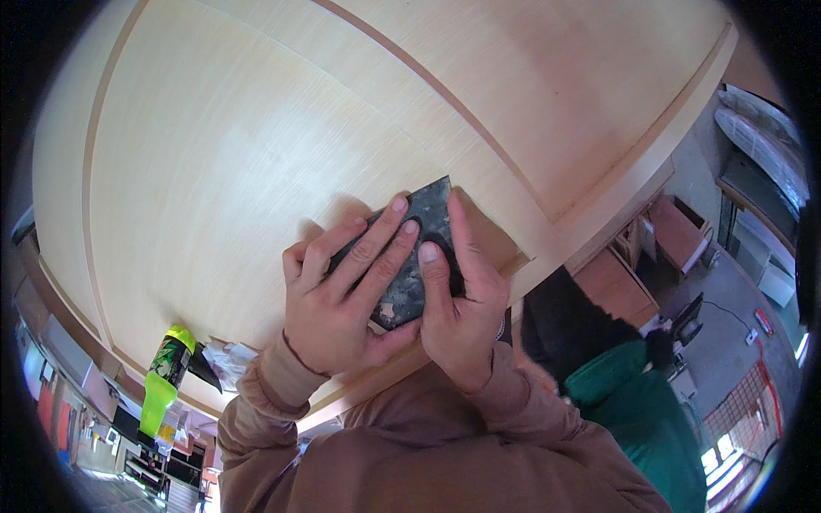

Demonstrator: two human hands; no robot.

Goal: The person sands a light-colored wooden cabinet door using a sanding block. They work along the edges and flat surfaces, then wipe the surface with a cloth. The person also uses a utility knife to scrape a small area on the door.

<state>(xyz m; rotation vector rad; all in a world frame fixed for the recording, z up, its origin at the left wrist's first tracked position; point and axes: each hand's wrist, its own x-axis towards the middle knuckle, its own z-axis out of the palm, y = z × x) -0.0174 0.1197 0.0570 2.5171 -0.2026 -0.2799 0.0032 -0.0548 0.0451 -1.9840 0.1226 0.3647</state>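
Observation:
A flat, dark, scuffed pad [426, 282] with straight edges, possibly a sanding block, lies between my two hands over a pale wood panel [224, 160]. My left hand [346, 301] spreads its fingers across the pad's upper face, its thumb low by the near edge. My right hand [458, 301] grips the right side, with the thumb on top and the index finger along the edge. The underside of the pad is hidden. Just right of the pad, a darker brown patch [490, 231] borders the panel's raised rim [641, 154]; I cannot tell whether it is a recess.
Brown strips [436, 83] cross the panel. A yellow-green bottle [160, 385] and crumpled white paper or cloth [229, 364] sit at its near left edge. Close on my right is a person in a green garment [648, 429]. Wooden boxes [616, 285] and a cable [731, 308] lie beyond.

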